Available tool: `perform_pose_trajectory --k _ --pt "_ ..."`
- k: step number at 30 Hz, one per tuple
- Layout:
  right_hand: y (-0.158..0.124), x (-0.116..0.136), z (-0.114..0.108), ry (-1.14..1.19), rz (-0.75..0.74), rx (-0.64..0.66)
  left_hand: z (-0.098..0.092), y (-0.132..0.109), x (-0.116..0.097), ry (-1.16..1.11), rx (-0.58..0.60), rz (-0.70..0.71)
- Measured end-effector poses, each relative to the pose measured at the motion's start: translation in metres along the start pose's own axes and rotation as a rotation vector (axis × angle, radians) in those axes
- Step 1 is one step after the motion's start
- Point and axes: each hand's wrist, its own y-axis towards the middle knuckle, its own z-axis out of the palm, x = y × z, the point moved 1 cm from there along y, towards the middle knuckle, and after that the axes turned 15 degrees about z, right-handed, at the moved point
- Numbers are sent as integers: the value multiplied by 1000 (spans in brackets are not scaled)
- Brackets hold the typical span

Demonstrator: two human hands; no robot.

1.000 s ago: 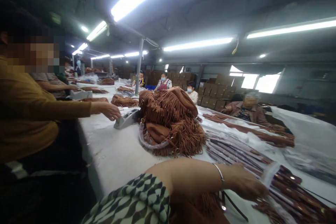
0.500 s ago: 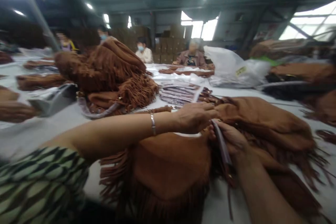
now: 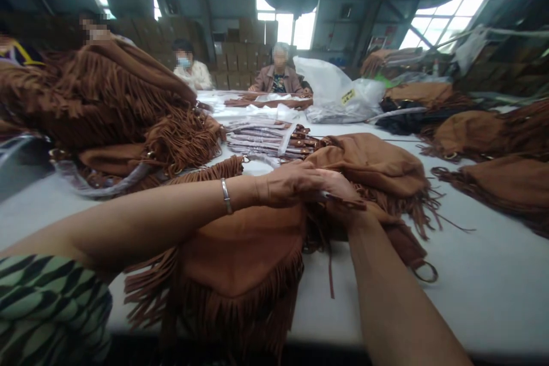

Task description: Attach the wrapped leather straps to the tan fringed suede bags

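Observation:
My left hand (image 3: 294,183) reaches across to the right, its fingers closed and overlapping my other hand. From under those fingers a short strap (image 3: 349,203) with a brown leather end and a pale wrapped part sticks out, lying over the palm and wrist of my right hand (image 3: 343,187). The right fingers are hidden behind the left hand. Below, a brown fringed bag (image 3: 244,251) lies flap up near the table's front edge. Just beyond my hands is another brown bag (image 3: 369,160) with fringe, and a metal ring (image 3: 426,272) shows at a brown piece on the right.
Wrapped straps (image 3: 257,136) lie bundled beyond my hands. A tall heap of fringed bags (image 3: 124,91) stands at left, more bags (image 3: 501,186) at right. A white plastic bag (image 3: 326,83) is further back on the white table (image 3: 472,291). Several people sit across.
The view has swung right. The strap, upright in my right hand before, now lies nearly flat across that palm and wrist, with my left hand closer over it.

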Motion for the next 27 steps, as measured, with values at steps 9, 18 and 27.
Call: perform_pose_trajectory --k 9,18,27 --pt "-44 16 -6 238 -242 162 -17 -17 17 -962 -280 -192" --pt "-37 19 10 332 -230 197 8 -1 12 -1202 -351 -266" --pt "-13 16 -7 648 -357 -46 -11 -20 -19 255 -142 -596"
